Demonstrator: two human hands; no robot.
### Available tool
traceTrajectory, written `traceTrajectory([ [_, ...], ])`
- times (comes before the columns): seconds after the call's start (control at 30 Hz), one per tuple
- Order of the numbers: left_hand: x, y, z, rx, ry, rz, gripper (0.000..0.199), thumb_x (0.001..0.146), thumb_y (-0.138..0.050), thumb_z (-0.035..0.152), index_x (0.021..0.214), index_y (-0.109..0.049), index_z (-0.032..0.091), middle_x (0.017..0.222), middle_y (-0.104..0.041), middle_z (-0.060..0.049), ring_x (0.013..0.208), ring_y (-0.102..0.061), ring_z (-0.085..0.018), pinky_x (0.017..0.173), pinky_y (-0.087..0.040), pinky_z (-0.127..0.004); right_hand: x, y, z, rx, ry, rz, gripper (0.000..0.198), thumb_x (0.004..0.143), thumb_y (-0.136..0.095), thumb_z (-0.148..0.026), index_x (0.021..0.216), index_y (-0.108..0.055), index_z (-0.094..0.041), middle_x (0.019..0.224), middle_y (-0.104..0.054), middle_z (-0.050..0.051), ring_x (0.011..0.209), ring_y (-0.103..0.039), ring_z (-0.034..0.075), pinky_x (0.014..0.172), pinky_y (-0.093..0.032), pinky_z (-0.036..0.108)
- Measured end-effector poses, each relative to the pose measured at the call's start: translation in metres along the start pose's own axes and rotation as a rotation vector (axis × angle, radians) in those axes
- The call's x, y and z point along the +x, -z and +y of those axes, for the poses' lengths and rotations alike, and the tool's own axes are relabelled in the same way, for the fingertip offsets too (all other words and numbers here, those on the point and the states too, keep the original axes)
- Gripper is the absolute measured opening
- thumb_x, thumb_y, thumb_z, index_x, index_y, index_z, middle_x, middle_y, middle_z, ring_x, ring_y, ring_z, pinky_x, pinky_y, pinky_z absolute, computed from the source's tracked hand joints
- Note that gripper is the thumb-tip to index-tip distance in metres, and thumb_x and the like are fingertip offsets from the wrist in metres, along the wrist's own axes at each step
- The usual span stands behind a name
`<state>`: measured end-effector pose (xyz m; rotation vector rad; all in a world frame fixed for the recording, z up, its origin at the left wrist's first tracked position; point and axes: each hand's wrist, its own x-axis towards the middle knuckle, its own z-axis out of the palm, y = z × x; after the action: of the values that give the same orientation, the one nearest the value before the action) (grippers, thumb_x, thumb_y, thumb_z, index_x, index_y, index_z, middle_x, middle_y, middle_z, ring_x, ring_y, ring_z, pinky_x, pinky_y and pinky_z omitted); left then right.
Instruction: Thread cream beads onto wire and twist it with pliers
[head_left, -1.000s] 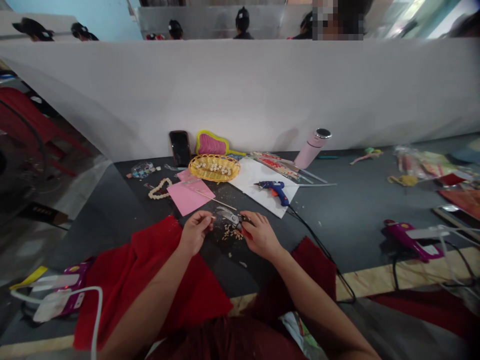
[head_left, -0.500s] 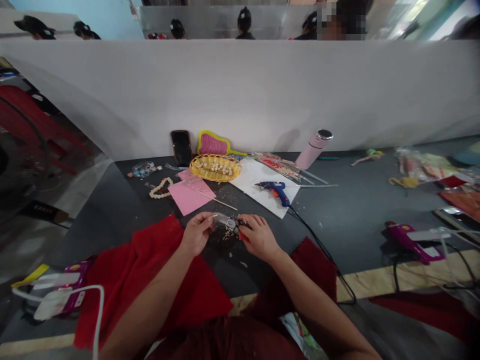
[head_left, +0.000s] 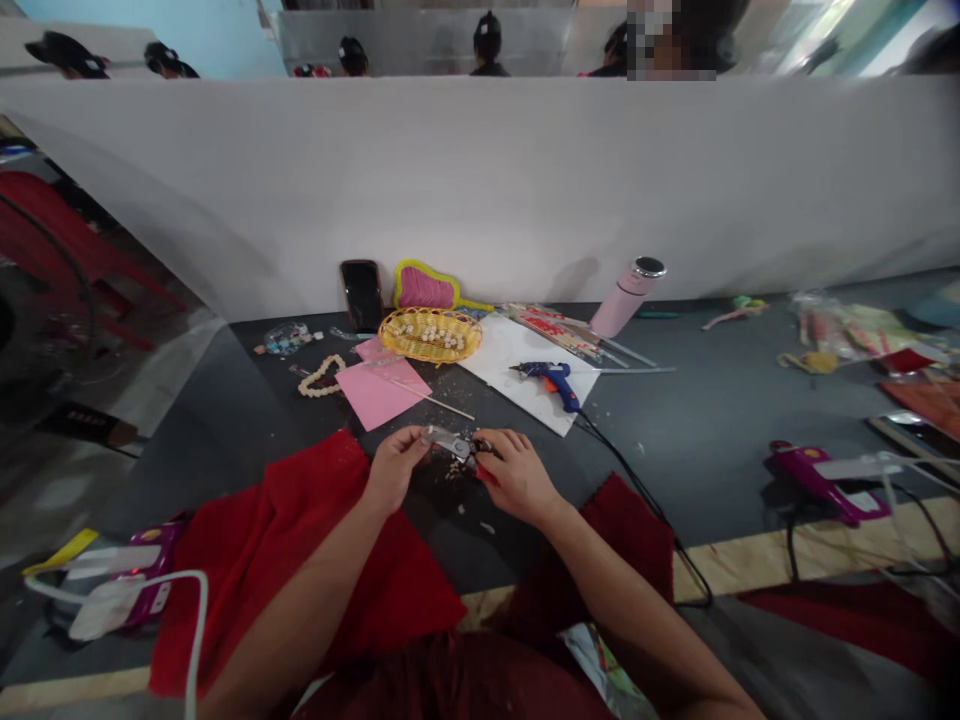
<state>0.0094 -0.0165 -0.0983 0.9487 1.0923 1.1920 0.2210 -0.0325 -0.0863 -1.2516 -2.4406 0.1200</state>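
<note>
My right hand (head_left: 514, 470) is wrapped round a pair of pliers (head_left: 459, 446) with a metal head and red on the handle. The jaws point left. My left hand (head_left: 399, 462) is closed in a pinch at the jaw tips, on a small pale piece (head_left: 430, 431) that its fingers mostly hide. Tiny pale cut bits (head_left: 454, 468) lie scattered on the dark table under the pliers. Just beyond my hands a thin wooden stick (head_left: 450, 408) reaches across pink paper (head_left: 382, 392). A yellow basket (head_left: 390, 346) farther back holds small pale pieces.
A blue glue gun (head_left: 553, 378) rests on a white sheet (head_left: 499, 355), its cord trailing right. Behind stand a phone (head_left: 362, 295) and a pink bottle (head_left: 624, 302). A heart-shaped frame (head_left: 321, 378) lies left. Red cloth (head_left: 300, 500) covers the near left edge. People sit beyond the partition (head_left: 465, 180).
The pliers' head has shifted very slightly left, nearer my left fingers. Both hands otherwise keep almost the same place and grip.
</note>
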Motion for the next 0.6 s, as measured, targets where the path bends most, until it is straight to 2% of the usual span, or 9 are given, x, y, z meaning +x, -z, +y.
traceTrajectory([
  [0.6, 0.0007, 0.003, -0.0029, 0.224, -0.076, 0.04, 0.016, 0.072, -0.065, 0.031, 0.075, -0.065, 0.016, 0.062, -0.058, 0.002, 0.057, -0.047, -0.011, 0.057, -0.034, -0.021, -0.0004, -0.0001, 0.0028, 0.026, 0.033, 0.001, 0.011, 0.082, -0.052, -0.018, 0.086, -0.062, -0.021, 0.121, -0.054, 0.006, 0.105, -0.047, 0.022, 0.083, -0.04, 0.035],
])
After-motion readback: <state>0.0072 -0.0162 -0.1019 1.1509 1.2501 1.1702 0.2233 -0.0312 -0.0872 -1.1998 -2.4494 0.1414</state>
